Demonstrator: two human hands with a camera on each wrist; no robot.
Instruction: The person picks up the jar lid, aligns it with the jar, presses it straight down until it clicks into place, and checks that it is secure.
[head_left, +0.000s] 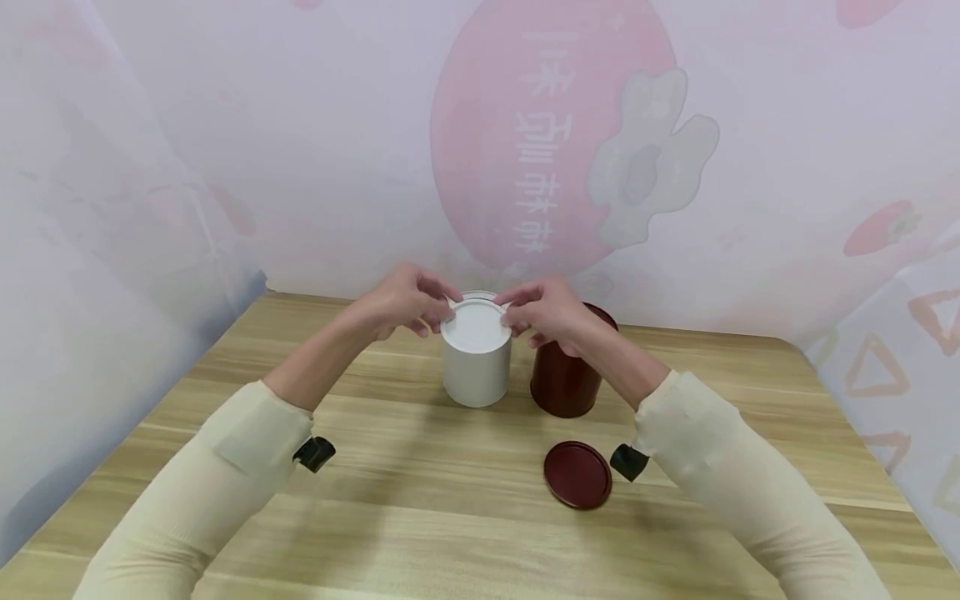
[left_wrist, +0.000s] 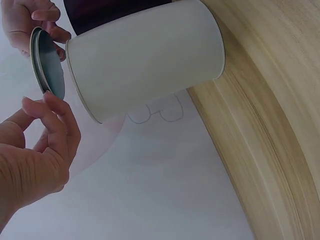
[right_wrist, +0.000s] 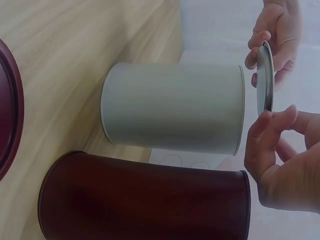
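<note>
Fingertips of left hand [head_left: 405, 302] and right hand [head_left: 546, 310] pinching opposite edges of round white metal lid [head_left: 476, 323], held just above open white cylindrical tin [head_left: 476, 367]. Dark red cylindrical tin [head_left: 564, 383] touching beside; flat dark red lid [head_left: 577, 474] nearer wooden table [head_left: 420, 500] front edge.

The only writing is a column of white characters [head_left: 545, 158] on the big pink circle [head_left: 487, 167] printed on the backdrop behind the white can [head_left: 476, 358], straight above it. They look like Chinese script, upside down or mirrored and too faint to read. The white can, the dark red can [head_left: 564, 383] beside it and the loose red lid [head_left: 577, 474] carry no label.
</note>
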